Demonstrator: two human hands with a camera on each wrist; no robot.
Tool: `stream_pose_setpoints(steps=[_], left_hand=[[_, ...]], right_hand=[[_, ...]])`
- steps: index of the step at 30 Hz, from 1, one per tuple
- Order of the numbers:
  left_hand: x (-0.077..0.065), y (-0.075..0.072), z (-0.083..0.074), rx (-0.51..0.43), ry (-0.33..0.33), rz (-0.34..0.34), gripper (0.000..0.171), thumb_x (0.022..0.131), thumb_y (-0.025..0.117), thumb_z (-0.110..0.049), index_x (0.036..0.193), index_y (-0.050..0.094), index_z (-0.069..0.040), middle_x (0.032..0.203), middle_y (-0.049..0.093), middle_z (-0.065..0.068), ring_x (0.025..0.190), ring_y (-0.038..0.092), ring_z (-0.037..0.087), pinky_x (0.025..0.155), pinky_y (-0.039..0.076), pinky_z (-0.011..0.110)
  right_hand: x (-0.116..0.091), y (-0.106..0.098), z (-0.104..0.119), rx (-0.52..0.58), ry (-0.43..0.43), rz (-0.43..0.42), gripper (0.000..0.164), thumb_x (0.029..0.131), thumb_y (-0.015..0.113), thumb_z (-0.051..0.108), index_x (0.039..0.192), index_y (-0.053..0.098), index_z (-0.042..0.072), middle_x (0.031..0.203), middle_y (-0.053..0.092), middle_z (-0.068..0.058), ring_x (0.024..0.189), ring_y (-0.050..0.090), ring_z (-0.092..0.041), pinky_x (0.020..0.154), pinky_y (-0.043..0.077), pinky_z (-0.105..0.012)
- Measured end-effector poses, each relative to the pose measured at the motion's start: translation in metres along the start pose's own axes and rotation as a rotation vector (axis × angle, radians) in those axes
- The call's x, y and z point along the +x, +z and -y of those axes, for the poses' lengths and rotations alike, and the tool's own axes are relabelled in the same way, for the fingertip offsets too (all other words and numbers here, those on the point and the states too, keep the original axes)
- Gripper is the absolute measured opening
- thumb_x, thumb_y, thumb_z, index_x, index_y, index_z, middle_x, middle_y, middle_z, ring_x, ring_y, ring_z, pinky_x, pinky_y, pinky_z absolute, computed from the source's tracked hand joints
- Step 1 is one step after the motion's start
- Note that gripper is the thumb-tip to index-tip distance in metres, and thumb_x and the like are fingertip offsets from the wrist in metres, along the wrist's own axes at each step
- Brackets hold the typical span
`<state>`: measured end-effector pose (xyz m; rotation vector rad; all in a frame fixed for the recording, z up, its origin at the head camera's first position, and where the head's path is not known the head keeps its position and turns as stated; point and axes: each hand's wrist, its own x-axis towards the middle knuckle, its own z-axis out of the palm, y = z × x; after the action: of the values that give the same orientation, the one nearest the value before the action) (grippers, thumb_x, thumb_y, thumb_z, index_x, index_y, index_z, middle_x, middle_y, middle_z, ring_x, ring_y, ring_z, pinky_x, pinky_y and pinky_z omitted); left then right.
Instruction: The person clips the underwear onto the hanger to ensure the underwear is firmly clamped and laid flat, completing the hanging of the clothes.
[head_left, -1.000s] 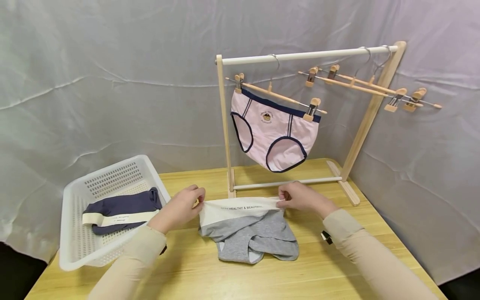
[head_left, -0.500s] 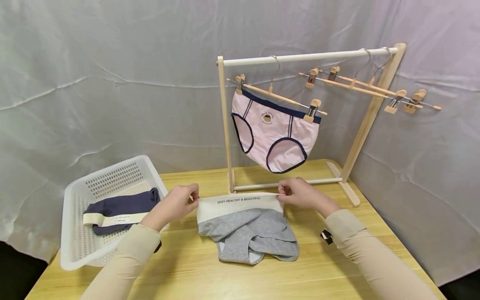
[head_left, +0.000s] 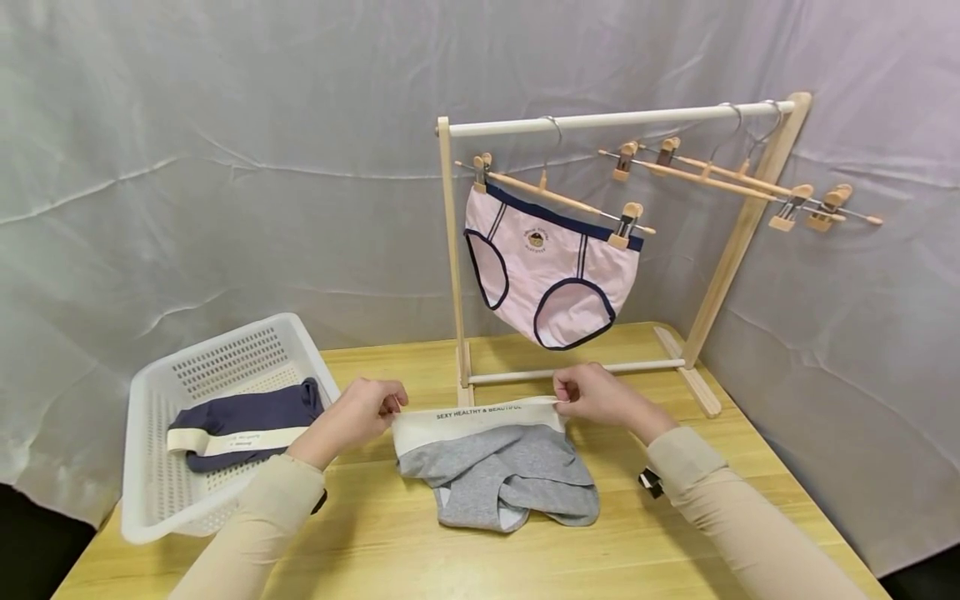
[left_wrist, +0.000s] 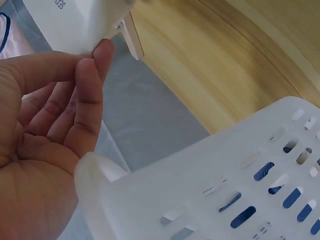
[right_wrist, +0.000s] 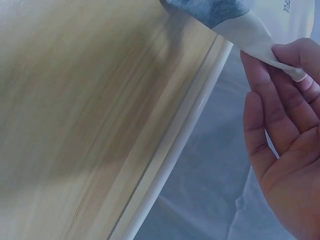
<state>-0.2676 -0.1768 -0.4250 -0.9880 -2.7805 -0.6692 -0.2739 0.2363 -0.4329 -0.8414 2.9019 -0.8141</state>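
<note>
Grey underpants (head_left: 517, 467) with a wide cream waistband (head_left: 450, 425) lie partly on the table, their lower part loosely folded. My left hand (head_left: 360, 417) pinches the left corner of the waistband between thumb and fingers, as the left wrist view shows on the hand (left_wrist: 65, 100). At the opposite corner my right hand (head_left: 603, 400) pinches the band, and in the right wrist view the cream fabric (right_wrist: 250, 37) runs between thumb and fingers. Printed lettering faces up along the band, which spans fairly straight between both hands.
Left of the hands stands a white perforated basket (head_left: 138, 450) holding dark navy underwear (head_left: 247, 408). Behind is a wooden rack (head_left: 452, 250) where pink underpants (head_left: 555, 258) hang from a clip hanger (head_left: 547, 193). Two bare clip hangers (head_left: 705, 171) hang to their right.
The left hand moved left, drawing the waistband out straighter and its lettering into view. The band rose slightly, then dipped a little. Both hands keep their pinch.
</note>
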Motion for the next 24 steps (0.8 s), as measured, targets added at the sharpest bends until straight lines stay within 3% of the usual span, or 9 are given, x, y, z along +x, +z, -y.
stream_pose_setpoints(steps=[4, 11, 17, 21, 24], left_hand=[[-0.001, 0.002, -0.002, 0.012, 0.013, 0.036, 0.023, 0.086, 0.071, 0.015, 0.097, 0.078, -0.004, 0.084, 0.078, 0.004, 0.078, 0.073, 0.013, 0.071, 0.06, 0.027], [-0.01, 0.021, -0.011, 0.052, 0.177, 0.062, 0.033, 0.075, 0.068, 0.017, 0.093, 0.069, -0.01, 0.075, 0.064, -0.001, 0.067, 0.054, 0.006, 0.061, 0.046, 0.022], [-0.017, 0.031, -0.018, 0.12, 0.12, 0.133, 0.036, 0.079, 0.08, 0.005, 0.107, 0.078, -0.018, 0.097, 0.061, 0.007, 0.079, 0.055, 0.014, 0.069, 0.051, 0.031], [-0.019, 0.031, -0.019, 0.173, 0.062, 0.158, 0.026, 0.084, 0.083, -0.002, 0.103, 0.08, -0.02, 0.101, 0.057, 0.008, 0.083, 0.053, 0.017, 0.073, 0.051, 0.036], [-0.019, 0.031, -0.019, 0.185, 0.061, 0.17, 0.03, 0.084, 0.086, -0.005, 0.109, 0.077, -0.019, 0.102, 0.057, 0.009, 0.084, 0.053, 0.019, 0.073, 0.05, 0.037]], right_hand=[[-0.002, 0.0, 0.002, 0.006, -0.002, 0.008, 0.031, 0.087, 0.083, 0.005, 0.076, 0.056, 0.018, 0.07, 0.055, 0.011, 0.067, 0.053, -0.003, 0.066, 0.046, -0.023], [-0.007, 0.008, 0.0, -0.045, -0.078, 0.082, 0.027, 0.085, 0.085, 0.003, 0.085, 0.062, 0.017, 0.074, 0.06, 0.01, 0.067, 0.052, -0.001, 0.062, 0.048, -0.021], [-0.01, 0.012, -0.002, -0.055, -0.087, 0.12, 0.018, 0.089, 0.082, 0.004, 0.085, 0.07, 0.017, 0.074, 0.068, 0.011, 0.067, 0.057, 0.003, 0.064, 0.052, -0.02], [-0.011, 0.011, -0.007, -0.046, -0.074, 0.106, 0.016, 0.09, 0.083, 0.007, 0.081, 0.073, 0.015, 0.074, 0.07, 0.01, 0.067, 0.057, 0.004, 0.064, 0.053, -0.019], [-0.013, 0.01, -0.01, -0.044, -0.059, 0.099, 0.016, 0.091, 0.085, 0.011, 0.08, 0.075, 0.017, 0.074, 0.071, 0.011, 0.067, 0.058, 0.004, 0.064, 0.054, -0.019]])
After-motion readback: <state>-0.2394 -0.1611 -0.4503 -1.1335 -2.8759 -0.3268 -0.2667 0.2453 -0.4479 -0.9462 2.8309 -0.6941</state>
